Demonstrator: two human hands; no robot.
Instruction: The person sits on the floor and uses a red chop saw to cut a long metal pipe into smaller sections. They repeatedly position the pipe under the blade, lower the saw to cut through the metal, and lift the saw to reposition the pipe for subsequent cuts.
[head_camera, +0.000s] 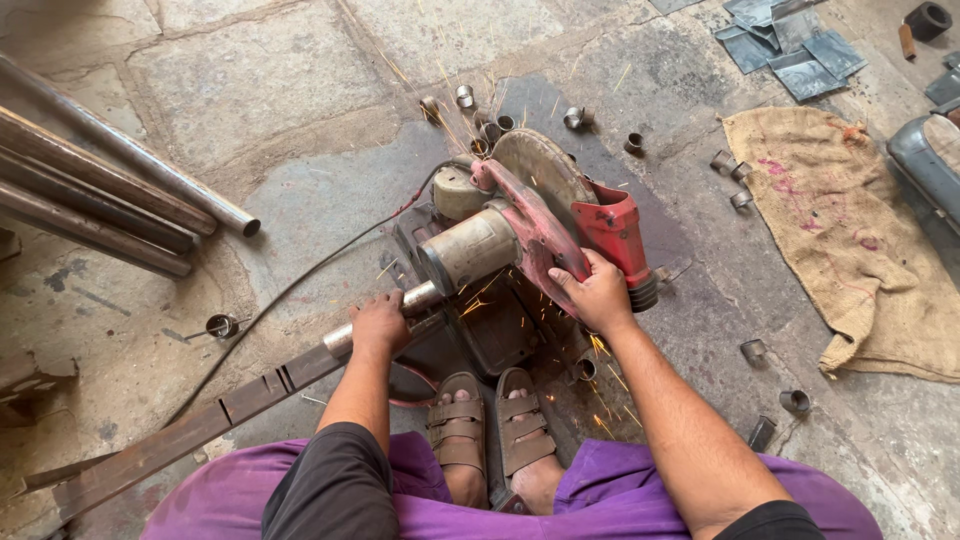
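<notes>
We sit on the stone floor (300, 80) behind the red chop saw (520, 230), feet bracing its base. Our right hand (595, 292) wraps closed around its handle, pressing down; sparks fly. Our left hand (380, 325) clamps the steel pipe (415, 298), steadying it under the blade.

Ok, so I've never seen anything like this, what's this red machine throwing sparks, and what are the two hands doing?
The one picture comes from a camera on the person's head, looking down at their own arms and sandalled feet. The red machine is a chop saw sitting on the stone floor. The right hand grips its handle, with sparks flying. The left hand holds a metal pipe fed into the saw. Short cut rings lie scattered around, long pipes at left, a burlap sack at right.
</notes>
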